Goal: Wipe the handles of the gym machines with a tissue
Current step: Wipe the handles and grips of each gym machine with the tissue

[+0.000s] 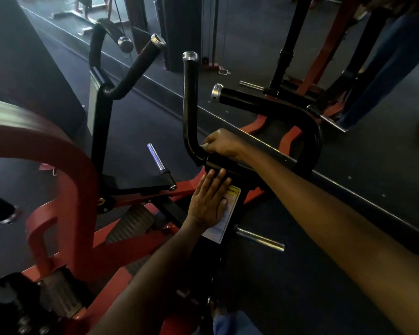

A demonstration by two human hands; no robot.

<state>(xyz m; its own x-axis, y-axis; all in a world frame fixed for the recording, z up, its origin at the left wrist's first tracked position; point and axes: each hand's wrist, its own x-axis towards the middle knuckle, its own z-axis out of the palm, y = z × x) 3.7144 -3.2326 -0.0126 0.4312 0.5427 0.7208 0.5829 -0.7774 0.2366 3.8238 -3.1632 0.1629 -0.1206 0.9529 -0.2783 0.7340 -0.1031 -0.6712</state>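
Note:
A black curved handle with a chrome end cap rises at the centre of the red-and-black gym machine. My right hand sits at the handle's lower bend, its fingers curled around a small pale tissue that barely shows. My left hand lies flat with straight fingers on the black arm, partly covering a white warning label. A second black handle with a chrome cap points left from the same U-shaped bar.
Another pair of black handles stands at the left on the machine's other arm. Chrome weight pegs stick out near my hands. A red frame fills the left. A person's leg stands at the upper right.

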